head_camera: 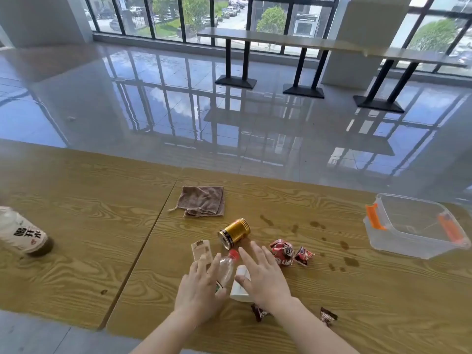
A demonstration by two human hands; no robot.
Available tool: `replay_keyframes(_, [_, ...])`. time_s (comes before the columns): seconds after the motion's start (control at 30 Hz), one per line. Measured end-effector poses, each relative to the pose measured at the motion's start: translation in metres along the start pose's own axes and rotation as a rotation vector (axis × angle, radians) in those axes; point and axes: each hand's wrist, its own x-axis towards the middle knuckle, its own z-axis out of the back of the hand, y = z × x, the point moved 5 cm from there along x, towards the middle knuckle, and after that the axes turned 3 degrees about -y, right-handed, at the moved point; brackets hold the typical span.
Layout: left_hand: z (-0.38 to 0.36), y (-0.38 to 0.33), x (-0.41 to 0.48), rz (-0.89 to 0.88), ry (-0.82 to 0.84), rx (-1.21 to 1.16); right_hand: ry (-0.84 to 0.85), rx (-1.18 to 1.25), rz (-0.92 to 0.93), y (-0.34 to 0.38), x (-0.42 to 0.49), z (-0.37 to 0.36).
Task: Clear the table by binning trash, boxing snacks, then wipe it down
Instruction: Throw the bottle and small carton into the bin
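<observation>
The clear bottle (226, 269) lies flat on the desk (76, 226), cap toward 1 o'clock. The left hand (198, 290), fingers spread, covers its base; the right hand (263, 274), also spread, is over a white cup (240, 290).

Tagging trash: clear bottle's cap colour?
Red; the cap shows best in the head view.
</observation>
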Motion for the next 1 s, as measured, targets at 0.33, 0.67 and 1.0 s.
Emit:
replay_keyframes(0.33, [-0.021, 0.005, -0.010, 0.036, 0.069, -0.017, 0.059, 0.041, -0.132, 0.005, 0.006, -0.044])
replay_keyframes(0.67, [-0.011, 0.004, -0.015, 0.042, 0.018, -0.170, -0.024, 0.278, -0.219, -0.005, 0.008, -0.035])
replay_keyframes(1.0, [0.020, -0.039, -0.007, -0.053, -0.080, -0.208, -0.185, 0.323, -0.193, -0.034, -0.012, 0.009])
